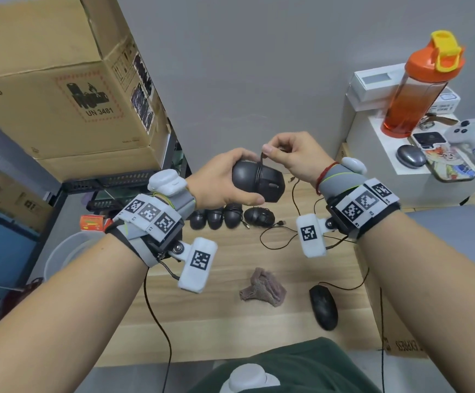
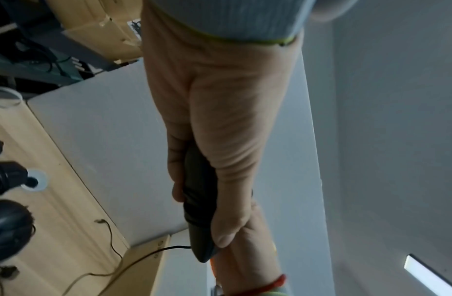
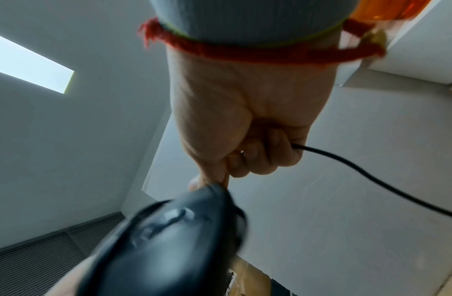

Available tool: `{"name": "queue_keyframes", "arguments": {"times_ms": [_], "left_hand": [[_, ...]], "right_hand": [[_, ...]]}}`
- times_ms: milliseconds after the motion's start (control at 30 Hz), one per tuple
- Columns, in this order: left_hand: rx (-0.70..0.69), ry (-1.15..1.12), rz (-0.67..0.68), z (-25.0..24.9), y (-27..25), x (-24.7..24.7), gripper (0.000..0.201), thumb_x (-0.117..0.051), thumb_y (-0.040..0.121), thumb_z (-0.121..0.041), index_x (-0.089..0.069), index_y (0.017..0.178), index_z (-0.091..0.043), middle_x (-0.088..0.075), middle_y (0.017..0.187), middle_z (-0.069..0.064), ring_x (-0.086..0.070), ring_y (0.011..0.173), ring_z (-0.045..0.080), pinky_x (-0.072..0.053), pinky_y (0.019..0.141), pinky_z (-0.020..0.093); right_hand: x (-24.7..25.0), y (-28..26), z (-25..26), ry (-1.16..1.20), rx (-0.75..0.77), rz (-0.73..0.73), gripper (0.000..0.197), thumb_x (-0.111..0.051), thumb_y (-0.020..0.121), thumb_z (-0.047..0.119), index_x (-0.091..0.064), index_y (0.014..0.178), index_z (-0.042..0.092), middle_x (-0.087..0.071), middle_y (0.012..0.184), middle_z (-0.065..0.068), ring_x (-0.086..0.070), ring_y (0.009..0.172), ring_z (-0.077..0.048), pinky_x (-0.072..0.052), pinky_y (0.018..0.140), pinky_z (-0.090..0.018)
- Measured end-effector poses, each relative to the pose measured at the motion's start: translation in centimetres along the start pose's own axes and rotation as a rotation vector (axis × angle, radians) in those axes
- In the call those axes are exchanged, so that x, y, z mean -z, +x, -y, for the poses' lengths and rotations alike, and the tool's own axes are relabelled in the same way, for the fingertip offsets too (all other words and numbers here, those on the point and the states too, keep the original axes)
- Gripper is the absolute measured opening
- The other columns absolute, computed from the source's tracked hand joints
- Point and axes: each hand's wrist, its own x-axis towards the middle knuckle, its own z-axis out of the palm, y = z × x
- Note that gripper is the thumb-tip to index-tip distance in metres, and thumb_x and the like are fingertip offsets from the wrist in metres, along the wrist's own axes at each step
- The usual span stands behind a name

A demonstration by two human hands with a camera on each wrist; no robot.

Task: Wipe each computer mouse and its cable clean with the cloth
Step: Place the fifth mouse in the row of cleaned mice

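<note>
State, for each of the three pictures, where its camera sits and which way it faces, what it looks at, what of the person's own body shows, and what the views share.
Head: worn on the head, facing forward and down at the wooden table; both forearms show, and the cloth lies unheld.
Left wrist: looks along the left hand, which grips the held mouse.
Right wrist: looks along the right hand, which pinches the cable.
Shared: all three views show the held mouse.
</note>
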Motion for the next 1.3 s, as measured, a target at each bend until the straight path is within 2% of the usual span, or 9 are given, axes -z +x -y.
{"name": "queue_keyframes", "arguments": {"times_ms": [233,367,467,700,833,900,1000,1167,1300], "left_hand": [[-0.076,-0.339,-0.088,-2.1,-0.2,0.1,0.073,-0.088,0.074,-0.005,-0.053,0.137,-0.013,-0.065,0.121,-0.004,-0.068,0.1,0.005,-0.054,0.093,0.022],[-0.039,-0.47,-0.322,-1.8,0.7,0.2,0.061,-0.085,0.077,-0.001,-0.059,0.132,-0.006,-0.069,0.11,0.003,-0.068,0.085,0.011,-0.059,0.081,0.028],[0.018,-0.357,-0.422,0.1,1.5,0.5,0.064,-0.091,0.072,-0.013,-0.061,0.128,-0.009,-0.07,0.113,0.002,-0.066,0.094,0.009,-0.057,0.094,0.034],[0.129,0.103,-0.228,3.9,1.1,1.3,0.076,-0.095,0.061,-0.041,-0.061,0.127,-0.023,-0.066,0.116,-0.002,-0.063,0.099,0.014,-0.046,0.086,0.026],[0.139,0.242,-0.049,3.8,0.6,0.5,0.083,-0.091,0.051,-0.061,-0.063,0.124,-0.031,-0.067,0.114,-0.007,-0.062,0.106,0.015,-0.047,0.093,0.032],[0.106,0.296,0.028,2.8,0.5,0.0,0.071,-0.093,0.059,-0.051,-0.065,0.12,-0.03,-0.068,0.106,-0.005,-0.063,0.101,0.018,-0.05,0.09,0.033],[0.065,0.299,0.073,1.6,0.3,-0.6,0.065,-0.092,0.066,-0.036,-0.063,0.124,-0.028,-0.068,0.105,-0.005,-0.064,0.097,0.018,-0.052,0.087,0.031],[0.061,0.029,0.092,1.3,-0.3,-0.1,0.061,-0.09,0.072,-0.015,-0.061,0.124,-0.024,-0.071,0.091,-0.004,-0.063,0.06,-0.004,-0.045,0.054,0.01],[0.031,-0.151,-0.019,0.5,-0.4,0.0,0.073,-0.093,0.07,-0.013,-0.056,0.133,-0.019,-0.068,0.115,-0.006,-0.066,0.093,-0.002,-0.049,0.085,0.017]], "right_hand": [[-1.3,-1.0,-1.4,-0.104,-0.11,0.061,0.028,-0.059,0.088,-0.004,-0.058,0.072,0.018,-0.051,0.062,0.009,-0.044,0.061,-0.005,-0.035,0.052,-0.013],[-3.0,-2.0,-1.1,-0.002,-0.062,0.114,0.031,-0.048,0.102,0.024,-0.063,0.075,0.022,-0.049,0.05,0.013,-0.038,0.046,0.0,-0.033,0.051,-0.017],[-3.6,-2.2,-0.9,-0.067,-0.047,0.157,0.031,-0.051,0.1,0.032,-0.072,0.078,0.025,-0.041,0.052,0.011,-0.035,0.046,-0.003,-0.032,0.054,-0.025],[-1.6,-2.6,1.1,-0.086,-0.019,0.198,0.025,-0.063,0.095,0.032,-0.074,0.078,0.018,-0.032,0.042,0.012,-0.026,0.045,-0.007,-0.021,0.047,-0.017],[-1.4,-2.1,2.6,-0.138,0.018,0.247,0.024,-0.061,0.096,0.032,-0.072,0.078,0.021,-0.041,0.044,0.016,-0.033,0.042,-0.006,-0.041,0.038,-0.03],[-1.5,-1.8,3.0,-0.158,0.03,0.227,0.022,-0.062,0.095,0.031,-0.072,0.078,0.021,-0.045,0.046,0.016,-0.038,0.041,-0.006,-0.045,0.033,-0.03],[-1.2,-1.2,2.9,-0.194,0.05,0.173,0.023,-0.063,0.095,0.027,-0.072,0.083,0.009,-0.048,0.046,0.016,-0.043,0.041,-0.004,-0.037,0.038,-0.012],[-0.8,-0.5,0.1,-0.092,-0.024,0.06,0.02,-0.07,0.088,0.036,-0.071,0.076,0.02,-0.054,0.063,0.003,-0.042,0.05,-0.001,-0.042,0.047,-0.023],[-1.2,-0.6,-1.3,0.063,-0.058,0.0,0.022,-0.066,0.093,0.02,-0.065,0.071,0.023,-0.053,0.063,-0.001,-0.043,0.06,-0.009,-0.035,0.057,-0.021]]}}
